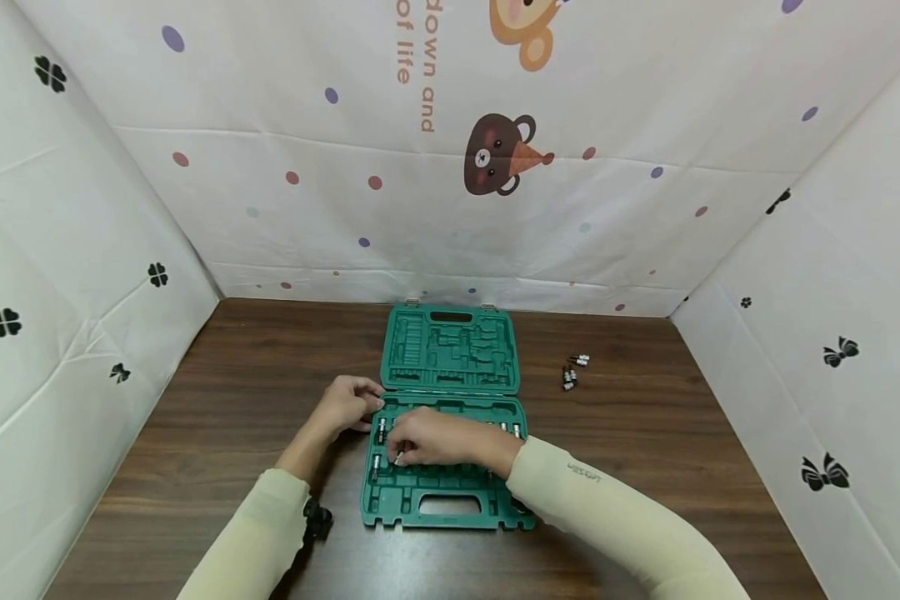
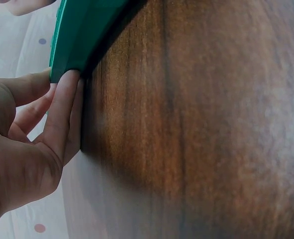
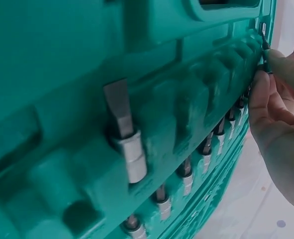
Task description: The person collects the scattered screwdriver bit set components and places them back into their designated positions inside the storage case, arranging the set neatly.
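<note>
A green plastic tool case [image 1: 450,508] lies unfolded on the table, its moulded lid [image 1: 450,348] at the back. My left hand [image 1: 347,404] holds the left edge of the case near the hinge, thumb and fingers on the green rim [image 2: 82,40]. Over the left part of the tray, my right hand [image 1: 431,437] pinches a small bit socket [image 3: 265,57] between thumb and fingers. Several bit sockets sit in a row of slots; a wide flat-blade bit socket [image 3: 128,139] lies in another row. My right hand and forearm hide part of the tray in the head view.
Several loose bit sockets [image 1: 570,377] lie on the brown wooden table [image 1: 615,450] to the right of the case. White printed cloth walls [image 1: 435,217] stand behind and on both sides. A dark device [image 1: 317,521] is strapped at my left wrist.
</note>
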Action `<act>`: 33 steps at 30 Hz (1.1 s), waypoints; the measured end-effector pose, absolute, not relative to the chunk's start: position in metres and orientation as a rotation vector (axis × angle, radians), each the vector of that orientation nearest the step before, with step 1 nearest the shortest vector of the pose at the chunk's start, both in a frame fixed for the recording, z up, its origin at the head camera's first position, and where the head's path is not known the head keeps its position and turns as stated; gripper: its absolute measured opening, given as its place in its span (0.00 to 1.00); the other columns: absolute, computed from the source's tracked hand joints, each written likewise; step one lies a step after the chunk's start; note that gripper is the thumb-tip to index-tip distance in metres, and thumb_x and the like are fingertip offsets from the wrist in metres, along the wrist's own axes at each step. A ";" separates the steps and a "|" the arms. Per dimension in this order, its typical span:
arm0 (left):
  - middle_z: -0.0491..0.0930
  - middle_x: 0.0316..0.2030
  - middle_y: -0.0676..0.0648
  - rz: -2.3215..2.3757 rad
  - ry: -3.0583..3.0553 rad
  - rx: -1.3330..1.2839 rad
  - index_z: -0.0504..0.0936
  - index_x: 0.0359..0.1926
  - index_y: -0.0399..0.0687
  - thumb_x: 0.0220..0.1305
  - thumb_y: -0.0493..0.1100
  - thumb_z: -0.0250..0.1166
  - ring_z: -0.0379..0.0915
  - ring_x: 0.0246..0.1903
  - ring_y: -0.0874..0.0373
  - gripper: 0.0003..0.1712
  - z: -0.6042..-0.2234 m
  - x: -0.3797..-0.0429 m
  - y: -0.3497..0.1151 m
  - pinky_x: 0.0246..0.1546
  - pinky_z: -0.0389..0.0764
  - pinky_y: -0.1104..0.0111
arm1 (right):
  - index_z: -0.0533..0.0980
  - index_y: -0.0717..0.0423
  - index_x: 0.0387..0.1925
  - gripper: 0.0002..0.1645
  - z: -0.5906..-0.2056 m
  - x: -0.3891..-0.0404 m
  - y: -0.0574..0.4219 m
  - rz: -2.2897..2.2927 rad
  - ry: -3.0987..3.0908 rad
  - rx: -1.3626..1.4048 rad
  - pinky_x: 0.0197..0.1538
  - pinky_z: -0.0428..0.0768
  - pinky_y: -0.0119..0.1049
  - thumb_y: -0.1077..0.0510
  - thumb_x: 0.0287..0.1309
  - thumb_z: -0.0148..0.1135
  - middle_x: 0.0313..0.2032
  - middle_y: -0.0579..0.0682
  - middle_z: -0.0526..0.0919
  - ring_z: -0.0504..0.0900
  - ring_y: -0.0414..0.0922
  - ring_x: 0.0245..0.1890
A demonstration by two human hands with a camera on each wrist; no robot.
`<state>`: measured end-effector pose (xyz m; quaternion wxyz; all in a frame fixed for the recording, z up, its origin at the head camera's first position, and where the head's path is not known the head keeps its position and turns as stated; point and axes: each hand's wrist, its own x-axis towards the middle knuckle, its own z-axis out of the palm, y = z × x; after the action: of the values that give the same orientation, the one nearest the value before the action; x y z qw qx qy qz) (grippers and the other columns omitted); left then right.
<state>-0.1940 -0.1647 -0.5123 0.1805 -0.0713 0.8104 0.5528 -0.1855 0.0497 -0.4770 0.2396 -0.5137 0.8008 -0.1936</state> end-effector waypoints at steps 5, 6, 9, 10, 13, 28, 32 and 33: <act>0.85 0.45 0.38 1.561 2.293 -0.196 0.84 0.55 0.37 0.73 0.32 0.63 0.82 0.38 0.53 0.13 -0.512 -0.193 -0.165 0.33 0.90 0.61 | 0.86 0.47 0.45 0.06 -0.474 -0.183 0.044 -0.498 2.190 -1.428 0.42 0.76 0.17 0.57 0.71 0.65 0.42 0.40 0.82 0.77 0.29 0.40; 0.84 0.45 0.38 1.560 2.294 -0.193 0.84 0.55 0.37 0.73 0.32 0.62 0.82 0.38 0.53 0.13 -0.512 -0.193 -0.165 0.33 0.90 0.61 | 0.86 0.47 0.44 0.06 -0.474 -0.182 0.043 -0.488 2.191 -1.431 0.42 0.76 0.17 0.57 0.71 0.66 0.41 0.40 0.82 0.76 0.29 0.39; 0.84 0.45 0.38 1.559 2.296 -0.190 0.84 0.55 0.37 0.73 0.32 0.62 0.82 0.38 0.53 0.13 -0.512 -0.193 -0.165 0.33 0.90 0.61 | 0.86 0.47 0.44 0.05 -0.474 -0.181 0.040 -0.472 2.191 -1.422 0.42 0.76 0.17 0.57 0.70 0.66 0.41 0.40 0.81 0.76 0.29 0.39; 0.84 0.45 0.38 1.556 2.297 -0.187 0.84 0.55 0.37 0.73 0.33 0.62 0.82 0.38 0.53 0.13 -0.512 -0.193 -0.165 0.33 0.90 0.61 | 0.85 0.47 0.44 0.05 -0.474 -0.181 0.039 -0.469 2.194 -1.420 0.41 0.76 0.17 0.57 0.70 0.66 0.41 0.40 0.81 0.76 0.29 0.39; 0.84 0.45 0.38 1.557 2.298 -0.190 0.84 0.55 0.37 0.73 0.32 0.62 0.82 0.38 0.53 0.13 -0.512 -0.193 -0.166 0.33 0.89 0.61 | 0.85 0.48 0.43 0.04 -0.473 -0.180 0.037 -0.469 2.209 -1.417 0.41 0.76 0.17 0.58 0.70 0.66 0.41 0.41 0.81 0.77 0.30 0.39; 0.85 0.44 0.39 1.554 2.294 -0.178 0.84 0.55 0.37 0.73 0.32 0.62 0.82 0.36 0.54 0.13 -0.513 -0.195 -0.165 0.32 0.89 0.62 | 0.84 0.49 0.44 0.06 -0.480 -0.184 0.036 -0.569 2.240 -1.352 0.43 0.77 0.17 0.58 0.67 0.69 0.43 0.42 0.82 0.78 0.29 0.40; 0.85 0.44 0.39 1.554 2.296 -0.177 0.84 0.55 0.37 0.73 0.32 0.63 0.82 0.35 0.54 0.13 -0.514 -0.195 -0.166 0.32 0.89 0.62 | 0.84 0.49 0.43 0.05 -0.482 -0.185 0.037 -0.604 2.247 -1.339 0.43 0.77 0.17 0.58 0.67 0.70 0.42 0.41 0.82 0.78 0.28 0.40; 0.85 0.43 0.39 1.556 2.296 -0.177 0.84 0.55 0.37 0.73 0.32 0.63 0.82 0.35 0.54 0.13 -0.514 -0.195 -0.166 0.32 0.89 0.62 | 0.84 0.49 0.43 0.05 -0.482 -0.185 0.037 -0.611 2.249 -1.335 0.43 0.77 0.17 0.58 0.67 0.70 0.42 0.41 0.82 0.78 0.28 0.39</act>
<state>-0.1948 -0.1657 -0.5142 0.1801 -0.0627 0.8127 0.5506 -0.1851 0.0367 -0.4822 0.2260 -0.4843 0.8156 -0.2217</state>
